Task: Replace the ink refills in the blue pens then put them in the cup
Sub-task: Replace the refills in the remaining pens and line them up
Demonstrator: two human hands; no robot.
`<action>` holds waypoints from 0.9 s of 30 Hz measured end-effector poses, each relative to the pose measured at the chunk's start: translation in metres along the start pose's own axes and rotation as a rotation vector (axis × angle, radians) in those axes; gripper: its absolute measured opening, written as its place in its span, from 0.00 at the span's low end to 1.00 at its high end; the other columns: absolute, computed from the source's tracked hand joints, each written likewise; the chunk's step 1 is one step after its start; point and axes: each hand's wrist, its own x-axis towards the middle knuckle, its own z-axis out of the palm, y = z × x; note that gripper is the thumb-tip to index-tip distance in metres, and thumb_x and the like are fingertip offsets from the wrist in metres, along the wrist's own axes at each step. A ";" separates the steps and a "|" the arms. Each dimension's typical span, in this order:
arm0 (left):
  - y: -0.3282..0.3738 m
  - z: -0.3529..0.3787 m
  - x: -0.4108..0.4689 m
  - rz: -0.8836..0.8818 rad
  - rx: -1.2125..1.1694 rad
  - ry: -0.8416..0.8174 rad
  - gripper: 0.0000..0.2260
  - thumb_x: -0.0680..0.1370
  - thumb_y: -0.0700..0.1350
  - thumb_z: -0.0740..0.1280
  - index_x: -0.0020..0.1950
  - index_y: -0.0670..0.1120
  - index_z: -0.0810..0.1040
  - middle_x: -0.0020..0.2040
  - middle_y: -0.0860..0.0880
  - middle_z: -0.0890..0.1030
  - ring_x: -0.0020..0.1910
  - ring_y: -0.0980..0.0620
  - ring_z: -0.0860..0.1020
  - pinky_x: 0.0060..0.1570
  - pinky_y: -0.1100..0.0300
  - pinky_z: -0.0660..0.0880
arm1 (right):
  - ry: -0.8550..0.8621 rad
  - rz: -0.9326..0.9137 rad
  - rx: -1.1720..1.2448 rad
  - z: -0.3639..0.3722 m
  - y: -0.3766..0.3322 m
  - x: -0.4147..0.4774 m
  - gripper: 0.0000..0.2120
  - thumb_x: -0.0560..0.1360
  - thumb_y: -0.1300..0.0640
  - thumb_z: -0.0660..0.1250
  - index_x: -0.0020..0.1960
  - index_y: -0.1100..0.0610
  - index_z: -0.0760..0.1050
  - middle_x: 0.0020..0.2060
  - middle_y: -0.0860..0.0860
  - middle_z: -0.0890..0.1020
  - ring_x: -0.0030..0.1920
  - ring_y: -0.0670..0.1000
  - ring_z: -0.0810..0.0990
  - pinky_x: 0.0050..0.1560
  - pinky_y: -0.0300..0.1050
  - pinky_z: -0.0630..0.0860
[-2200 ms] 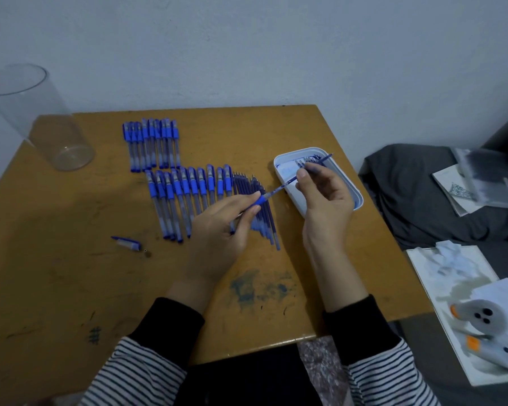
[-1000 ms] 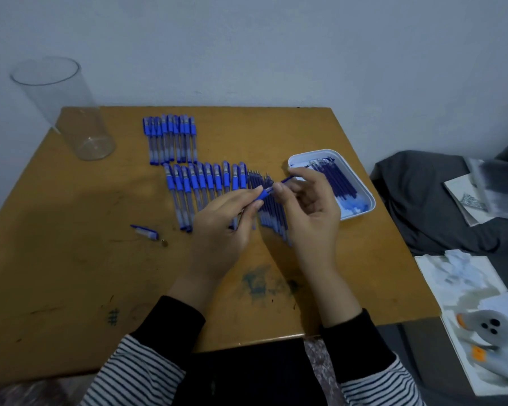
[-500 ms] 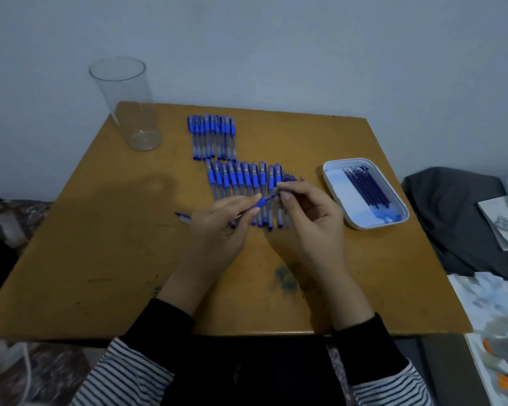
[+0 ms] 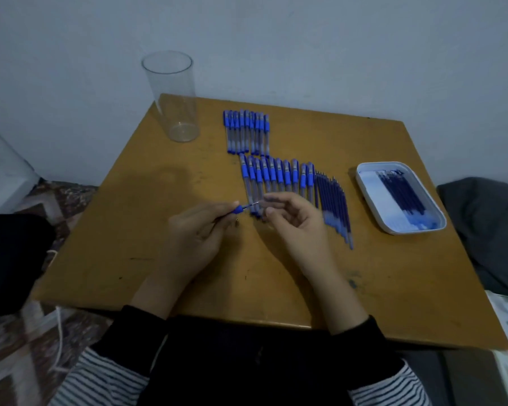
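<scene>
Blue-gripped pen point(image 4: 239, 209), just one, pinched in the left hand point(image 4: 197, 232), right hand point(image 4: 294, 227) too blurred to call its grip, two pen rows point(image 4: 276, 174), one cup point(image 4: 173, 106), one tray point(image 4: 364, 184).

Right hand point(image 4: 294, 222) has released the pen point(image 4: 238, 209).

The single head-worn wide-angle camera looked forward and steeply down over the worn ochre wooden desk point(image 4: 393, 273), close above it, facing the pale wall point(image 4: 305, 39).

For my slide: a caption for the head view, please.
Left hand grips a blue pen, right hand near its tip; pen rows, tray, empty cup behind.
</scene>
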 end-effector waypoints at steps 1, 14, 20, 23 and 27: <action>-0.003 -0.005 -0.002 -0.008 0.005 -0.003 0.10 0.75 0.35 0.75 0.56 0.40 0.85 0.52 0.49 0.85 0.50 0.57 0.83 0.52 0.63 0.78 | -0.018 0.020 -0.043 0.005 0.002 -0.001 0.11 0.77 0.68 0.66 0.57 0.59 0.80 0.50 0.50 0.84 0.51 0.45 0.83 0.53 0.40 0.80; -0.017 -0.032 -0.015 -0.054 0.073 0.003 0.10 0.75 0.34 0.74 0.56 0.40 0.85 0.53 0.48 0.85 0.51 0.58 0.82 0.52 0.66 0.78 | 0.051 -0.016 -0.446 0.048 0.017 -0.002 0.07 0.74 0.59 0.74 0.52 0.56 0.81 0.41 0.48 0.82 0.42 0.44 0.80 0.47 0.37 0.80; -0.018 -0.032 -0.017 -0.060 0.066 -0.021 0.10 0.77 0.36 0.73 0.57 0.41 0.85 0.54 0.48 0.85 0.52 0.55 0.83 0.53 0.62 0.80 | 0.077 -0.104 -0.563 0.055 0.021 0.003 0.07 0.73 0.59 0.75 0.50 0.57 0.81 0.40 0.49 0.81 0.40 0.45 0.79 0.45 0.41 0.79; -0.017 -0.032 -0.018 -0.066 0.066 -0.013 0.09 0.77 0.36 0.73 0.57 0.41 0.85 0.54 0.49 0.85 0.52 0.57 0.82 0.52 0.62 0.80 | 0.092 -0.133 -0.573 0.056 0.024 0.003 0.06 0.73 0.59 0.74 0.50 0.56 0.82 0.40 0.48 0.81 0.41 0.44 0.78 0.45 0.40 0.79; -0.020 -0.032 -0.020 -0.057 0.063 -0.026 0.10 0.77 0.37 0.73 0.58 0.42 0.85 0.53 0.49 0.85 0.51 0.55 0.83 0.49 0.56 0.81 | 0.090 -0.148 -0.470 0.053 0.026 0.000 0.06 0.74 0.61 0.73 0.51 0.56 0.82 0.41 0.48 0.82 0.42 0.43 0.80 0.46 0.39 0.79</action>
